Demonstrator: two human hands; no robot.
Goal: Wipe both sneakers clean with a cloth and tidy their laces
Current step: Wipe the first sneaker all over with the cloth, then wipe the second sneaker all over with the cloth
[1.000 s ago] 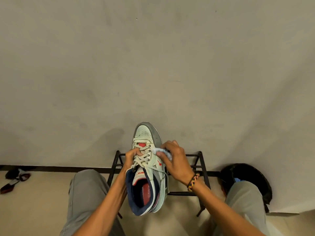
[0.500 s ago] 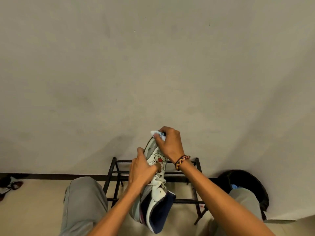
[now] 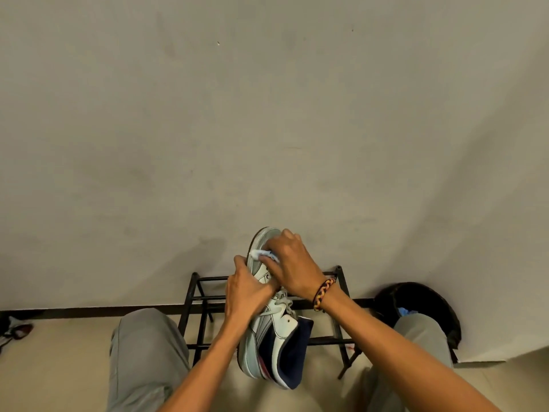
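A white and grey sneaker [image 3: 269, 331] with a navy collar is held up between my knees, toe pointing away from me and rolled onto its side. My left hand [image 3: 245, 289] grips its middle from the left. My right hand [image 3: 292, 266] pinches a small pale blue cloth [image 3: 263, 254] and presses it against the grey toe area. The white laces show just below my right wrist. Only this one sneaker is in view.
A low black metal rack [image 3: 205, 298] stands against the wall behind the sneaker. A black bin [image 3: 421, 298] with something blue inside sits to the right. A dark sandal [image 3: 17, 330] lies on the floor at the far left. My grey trouser knees flank the sneaker.
The sneaker has been turned from laces-up onto its side. My right hand with the cloth moved from the lace area up to the toe and now rubs slightly lower on it.
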